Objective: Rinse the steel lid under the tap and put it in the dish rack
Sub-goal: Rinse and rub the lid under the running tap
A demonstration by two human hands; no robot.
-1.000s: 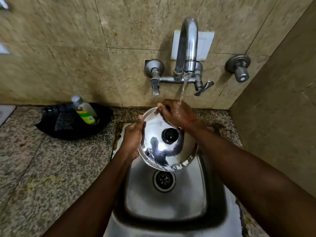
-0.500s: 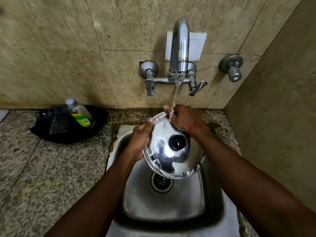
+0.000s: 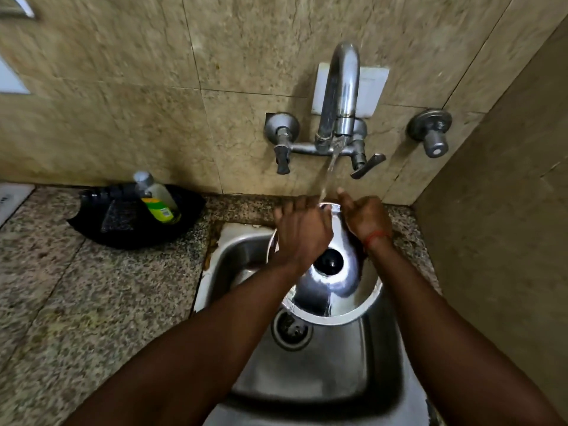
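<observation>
Under one tap (image 3: 338,96) — one steel lid (image 3: 335,290), two hands

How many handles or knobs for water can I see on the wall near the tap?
3. One lever handle left of the spout, one lever handle right of it, and a separate round knob farther right on the wall. None seems hidden.

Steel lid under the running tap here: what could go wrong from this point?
The steel lid is wet and tilted over the sink, and the left hand and right hand grip only its far rim, so it might slip. The water stream hits near that rim and could splash out.
</observation>
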